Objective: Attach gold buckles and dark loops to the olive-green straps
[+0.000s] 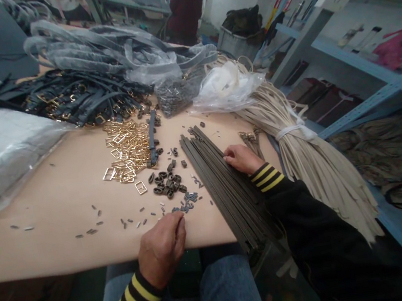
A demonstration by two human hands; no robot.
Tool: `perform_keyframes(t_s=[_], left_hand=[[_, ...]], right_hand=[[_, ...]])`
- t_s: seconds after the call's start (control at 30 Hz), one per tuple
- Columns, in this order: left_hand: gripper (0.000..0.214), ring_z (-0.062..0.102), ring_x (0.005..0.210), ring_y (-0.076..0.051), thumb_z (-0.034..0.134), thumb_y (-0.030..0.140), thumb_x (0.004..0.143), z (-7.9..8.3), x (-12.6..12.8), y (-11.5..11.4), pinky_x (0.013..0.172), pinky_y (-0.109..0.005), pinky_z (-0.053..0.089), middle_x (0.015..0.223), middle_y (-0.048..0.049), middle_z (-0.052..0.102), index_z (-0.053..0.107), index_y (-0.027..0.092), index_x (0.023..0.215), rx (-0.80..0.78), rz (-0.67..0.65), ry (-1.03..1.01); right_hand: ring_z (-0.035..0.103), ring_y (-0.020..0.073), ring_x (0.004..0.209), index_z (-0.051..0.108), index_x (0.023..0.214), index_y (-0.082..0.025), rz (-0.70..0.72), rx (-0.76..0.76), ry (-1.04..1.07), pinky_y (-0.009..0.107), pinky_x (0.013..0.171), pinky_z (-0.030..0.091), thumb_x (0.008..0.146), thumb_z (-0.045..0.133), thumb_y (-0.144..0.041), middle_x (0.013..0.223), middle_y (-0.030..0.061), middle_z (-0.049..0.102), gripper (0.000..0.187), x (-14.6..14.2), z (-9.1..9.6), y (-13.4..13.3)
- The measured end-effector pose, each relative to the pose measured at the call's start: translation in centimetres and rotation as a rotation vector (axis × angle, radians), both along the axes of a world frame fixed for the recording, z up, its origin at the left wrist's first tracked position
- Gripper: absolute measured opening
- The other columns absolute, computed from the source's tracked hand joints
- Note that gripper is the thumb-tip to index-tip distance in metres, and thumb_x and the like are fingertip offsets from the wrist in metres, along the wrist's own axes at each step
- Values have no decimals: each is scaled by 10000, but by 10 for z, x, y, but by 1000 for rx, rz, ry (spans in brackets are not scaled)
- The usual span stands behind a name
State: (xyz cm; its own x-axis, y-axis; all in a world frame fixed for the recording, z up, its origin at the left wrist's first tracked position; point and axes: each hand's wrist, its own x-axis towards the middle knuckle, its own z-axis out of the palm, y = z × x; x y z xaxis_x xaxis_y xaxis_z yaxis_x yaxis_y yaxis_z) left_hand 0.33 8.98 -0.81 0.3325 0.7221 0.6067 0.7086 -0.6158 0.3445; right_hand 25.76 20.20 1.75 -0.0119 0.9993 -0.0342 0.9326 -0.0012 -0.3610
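My left hand [162, 245] is closed near the table's front edge, thumb against the curled fingers. Whatever it may hold is hidden. Just beyond its fingertips lie small dark metal clips [189, 200]. Curled fingers bring my right hand [242, 158] onto the right side of a bundle of long dark brown straps [216, 183]; its fingertips touch them, but whether one is pinched cannot be made out. The straps overhang the front edge. Left of them sit a heap of small brown strap loops [168, 182] and a pile of gold buckles [128, 149].
Beige straps [314, 168], tied together, run down the right side. Black straps with buckles [81, 95], grey wrapped strips [93, 48] and plastic bags [225, 85] cover the back. A wrapped package [6, 151] lies left. Blue shelving [374, 62] stands right; a person [187, 5] is behind.
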Motion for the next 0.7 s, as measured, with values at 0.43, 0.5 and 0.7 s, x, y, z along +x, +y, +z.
perform_keyframes(t_s=[0.43,0.5,0.7], left_hand=[[229,523,481,-109,422,332,772,18,-1,-6,470,-216,426,611,-13,576,519,153,875,-628,27,-482],[293,441,392,-74,393,392,784,30,-1,-12,378,-181,362,548,24,518,490,149,916,-846,24,-771],[247,280,294,-16,546,383,696,38,-4,-46,299,-109,182,378,97,353,455,158,653,-1188,59,-1252]], right_hand=[[483,83,471,451,617,-155,16,91,428,202,495,388,742,477,-275,533,-26,505,175,-23,66,-56],[490,73,453,466,662,-154,183,-172,554,185,467,392,747,492,-258,526,-35,510,137,-40,77,-90],[480,45,438,440,696,-147,167,-775,853,149,409,375,766,492,-320,577,-34,503,195,-69,40,-178]])
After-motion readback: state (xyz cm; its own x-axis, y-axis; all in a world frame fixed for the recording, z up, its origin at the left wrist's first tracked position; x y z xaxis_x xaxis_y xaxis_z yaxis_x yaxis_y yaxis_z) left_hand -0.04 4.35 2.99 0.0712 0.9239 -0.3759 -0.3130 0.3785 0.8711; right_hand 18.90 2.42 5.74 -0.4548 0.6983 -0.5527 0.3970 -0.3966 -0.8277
